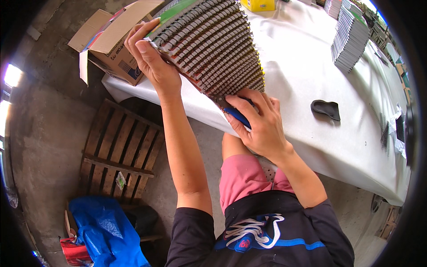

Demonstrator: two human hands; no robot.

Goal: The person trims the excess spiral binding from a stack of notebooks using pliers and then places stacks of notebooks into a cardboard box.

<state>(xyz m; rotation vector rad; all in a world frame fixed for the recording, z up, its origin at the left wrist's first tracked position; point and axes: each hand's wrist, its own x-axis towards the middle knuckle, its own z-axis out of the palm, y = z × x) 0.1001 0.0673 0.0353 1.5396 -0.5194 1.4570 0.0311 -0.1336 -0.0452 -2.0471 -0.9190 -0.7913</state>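
A thick stack of wire-bound notebooks (218,44) stands tilted on the white-covered table, its rows of spiral bindings facing me. My left hand (153,62) is closed around its upper left end, the thumb on the near side and the fingers over the green cover. At the stack's lower corner my right hand (260,118) grips blue-handled pliers (238,116). Their dark jaws are against the end of the bindings; whether they have closed on a wire cannot be made out.
A black curved object (325,109) lies on the white tablecloth (298,80) at right. Farther back stands another notebook stack (350,40), with a yellow box (259,4) at the far edge. An open cardboard box (118,58), a wooden pallet (120,151) and a blue plastic sheet (106,231) are at left.
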